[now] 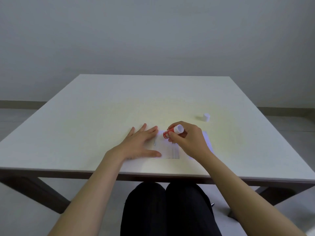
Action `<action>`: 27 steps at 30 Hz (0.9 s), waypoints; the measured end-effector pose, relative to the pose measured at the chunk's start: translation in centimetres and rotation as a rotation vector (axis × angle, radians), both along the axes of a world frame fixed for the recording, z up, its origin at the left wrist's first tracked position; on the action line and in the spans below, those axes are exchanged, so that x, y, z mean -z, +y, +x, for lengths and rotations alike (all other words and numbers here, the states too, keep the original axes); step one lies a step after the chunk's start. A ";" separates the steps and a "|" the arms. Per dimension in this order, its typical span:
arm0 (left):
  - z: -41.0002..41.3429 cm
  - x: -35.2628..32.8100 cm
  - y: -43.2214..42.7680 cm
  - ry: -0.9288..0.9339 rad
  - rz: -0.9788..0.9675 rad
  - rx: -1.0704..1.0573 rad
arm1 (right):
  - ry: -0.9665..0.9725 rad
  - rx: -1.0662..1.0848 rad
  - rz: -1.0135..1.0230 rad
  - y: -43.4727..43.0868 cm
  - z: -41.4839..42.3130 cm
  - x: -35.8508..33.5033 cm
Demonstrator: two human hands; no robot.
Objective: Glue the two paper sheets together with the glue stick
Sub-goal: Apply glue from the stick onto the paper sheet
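Observation:
A white paper sheet (pixel 167 150) with faint printed lines lies on the table near its front edge. My left hand (pixel 139 143) rests flat on its left part, fingers spread. My right hand (pixel 187 138) grips a red glue stick (pixel 172 131) with a white end, tilted, its lower end down on the sheet's far edge. A second white sheet (pixel 207 140) lies to the right, mostly hidden under my right hand and wrist. The glue stick's white cap (pixel 206 117) stands apart on the table, farther right and back.
The pale table (pixel 119 108) has a dark frame and legs. My legs in dark trousers show below its front edge. A grey wall stands behind the table.

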State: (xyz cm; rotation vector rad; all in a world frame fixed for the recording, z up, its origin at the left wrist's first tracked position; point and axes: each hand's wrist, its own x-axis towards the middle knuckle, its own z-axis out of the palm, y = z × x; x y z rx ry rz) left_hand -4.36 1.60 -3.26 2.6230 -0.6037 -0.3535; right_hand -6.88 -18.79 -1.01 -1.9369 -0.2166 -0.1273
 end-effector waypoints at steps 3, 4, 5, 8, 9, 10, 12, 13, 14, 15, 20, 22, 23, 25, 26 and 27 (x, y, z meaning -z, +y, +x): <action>-0.1 0.0 -0.1 -0.003 -0.012 -0.008 | 0.022 -0.154 0.001 0.1 -0.4 -0.1; -0.1 0.0 -0.1 -0.002 -0.013 -0.010 | 0.018 -0.144 0.011 0.0 -0.3 -0.1; -0.1 0.0 -0.1 -0.001 -0.014 -0.012 | 0.008 -0.103 0.026 -0.2 -0.1 -0.1; -0.1 0.0 -0.1 0.002 -0.031 -0.017 | -0.025 0.020 0.023 -0.5 0.1 -0.1; -0.1 0.0 -0.1 0.003 -0.035 -0.019 | -0.022 0.007 0.014 -0.6 -0.1 -0.1; -0.1 0.0 -0.2 0.004 -0.038 -0.022 | -0.010 -0.032 0.010 -0.7 -0.3 -0.2; -0.2 0.0 -0.2 0.013 -0.046 -0.032 | 0.028 -0.117 0.013 -0.8 -0.8 -0.1; -0.2 0.0 -0.2 0.016 -0.050 -0.034 | 0.035 -0.123 0.022 -0.9 -0.9 0.0; -0.2 0.0 -0.2 0.015 -0.050 -0.034 | 0.033 -0.097 0.044 -1.1 -0.9 0.1; -0.2 0.0 -0.2 0.013 -0.049 -0.033 | 0.024 -0.047 0.075 -1.2 -0.8 0.2; -0.2 0.0 -0.1 0.030 -0.061 -0.033 | 0.010 0.085 0.060 -2.0 -0.9 0.7; -0.1 0.0 -0.1 0.032 -0.072 -0.037 | 0.034 0.008 0.054 -2.0 -1.3 0.5; -0.1 0.1 -0.1 0.034 -0.081 -0.039 | 0.043 -0.010 0.045 -2.1 -1.4 0.5; 0.0 0.2 0.0 0.033 -0.083 -0.037 | 0.034 0.028 0.047 -2.3 -1.3 0.3; 0.0 0.2 0.0 0.034 -0.081 -0.036 | 0.013 0.074 0.054 -2.5 -1.2 0.3; 0.0 0.2 0.0 0.037 -0.082 -0.037 | -0.006 0.119 0.057 -2.7 -1.2 0.3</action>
